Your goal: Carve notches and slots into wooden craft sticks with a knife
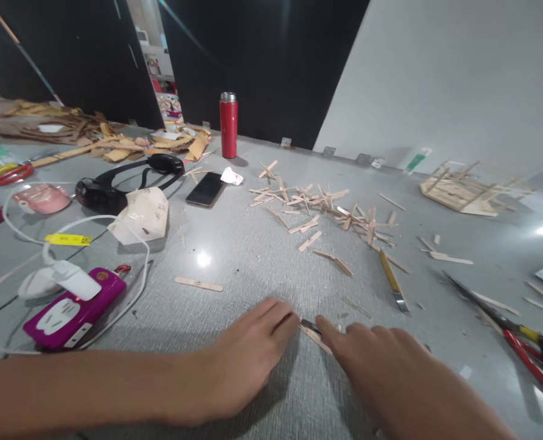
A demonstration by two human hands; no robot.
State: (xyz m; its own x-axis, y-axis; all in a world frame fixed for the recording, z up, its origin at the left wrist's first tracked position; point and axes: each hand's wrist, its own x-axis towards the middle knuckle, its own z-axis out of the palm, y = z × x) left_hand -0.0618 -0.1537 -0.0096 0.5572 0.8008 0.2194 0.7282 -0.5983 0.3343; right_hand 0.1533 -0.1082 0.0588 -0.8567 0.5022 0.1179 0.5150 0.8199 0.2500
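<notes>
My right hand (372, 354) is closed around a knife; only its dark blade (309, 326) shows beyond the fingertip, and the handle is hidden. The blade lies against a flat wooden craft stick (317, 340) on the grey table. My left hand (259, 354) is closed at the stick's far end, fingers bent and pressed down close to the blade's tip. Part of the stick is covered by both hands. Another craft stick (199, 284) lies flat beyond my left hand. Cut and loose stick pieces (314, 198) are scattered in a pile farther back.
A yellow utility knife (393, 281) lies beyond my right hand. Red-handled shears (523, 354) are at far right. On the left are a purple power bank (76, 308), white cable, black headset (101, 194) and phone (206, 189). A red bottle (228, 127) and a stick model (459, 194) stand behind.
</notes>
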